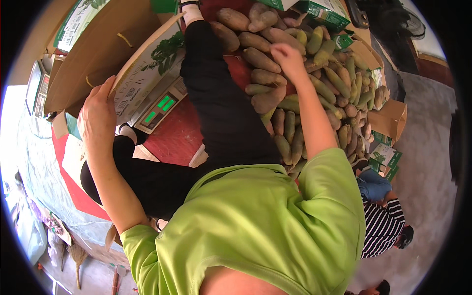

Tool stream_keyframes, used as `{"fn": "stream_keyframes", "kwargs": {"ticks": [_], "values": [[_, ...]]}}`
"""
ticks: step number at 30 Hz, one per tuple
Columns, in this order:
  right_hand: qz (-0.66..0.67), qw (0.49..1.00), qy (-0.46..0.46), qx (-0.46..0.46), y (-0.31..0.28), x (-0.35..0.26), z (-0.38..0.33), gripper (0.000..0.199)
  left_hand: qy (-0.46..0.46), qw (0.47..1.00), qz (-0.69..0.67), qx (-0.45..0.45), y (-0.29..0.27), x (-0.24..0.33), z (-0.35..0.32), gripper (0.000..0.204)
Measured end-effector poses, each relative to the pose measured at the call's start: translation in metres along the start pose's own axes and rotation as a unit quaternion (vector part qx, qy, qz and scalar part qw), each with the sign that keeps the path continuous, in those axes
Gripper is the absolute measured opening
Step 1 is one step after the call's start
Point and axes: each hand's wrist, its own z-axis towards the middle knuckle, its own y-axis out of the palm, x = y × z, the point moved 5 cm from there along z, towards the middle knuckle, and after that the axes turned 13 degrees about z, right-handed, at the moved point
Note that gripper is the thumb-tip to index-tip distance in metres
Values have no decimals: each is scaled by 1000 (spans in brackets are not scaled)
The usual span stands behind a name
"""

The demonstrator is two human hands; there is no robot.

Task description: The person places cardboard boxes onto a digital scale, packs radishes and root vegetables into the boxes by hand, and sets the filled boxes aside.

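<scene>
My left hand has its fingers hooked over the rim of a cardboard carton with a green leaf print. The carton stands on a digital scale with lit green displays. My right hand reaches over a big pile of brown and green radishes. Its fingers are curled down against a brown radish near the far side of the pile; the fingertips are partly hidden. Other radishes lie beside that hand.
My black-trousered leg stretches between carton and pile on a red ground sheet. Green and white cartons border the pile at the far side. A person in a striped shirt is at the right; a broom lies lower left.
</scene>
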Motion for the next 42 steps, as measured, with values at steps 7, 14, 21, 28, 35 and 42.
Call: {"fn": "stream_keyframes", "kwargs": {"ticks": [7, 14, 21, 28, 35, 42], "values": [[-18, 927, 375, 12, -24, 184, -168, 16, 5, 1000, -6, -16, 2, 2, 2, 33], [173, 762, 617, 92, 18, 219, -253, 43, 11, 1000, -12, -7, 7, 4, 5, 32], [38, 775, 627, 66, 70, 217, -228, 64, -11, 1000, -11, 2, -1, 0, -3, 32], [60, 794, 586, 146, 30, 302, -262, 66, 12, 999, -30, 10, 3, 5, 5, 42], [15, 766, 641, -55, -30, 177, -250, 33, -7, 1000, -19, -3, -1, -9, 1, 38], [-108, 851, 511, -54, -111, 133, -226, 50, -13, 999, -47, -17, -5, -10, 1, 30]]}}
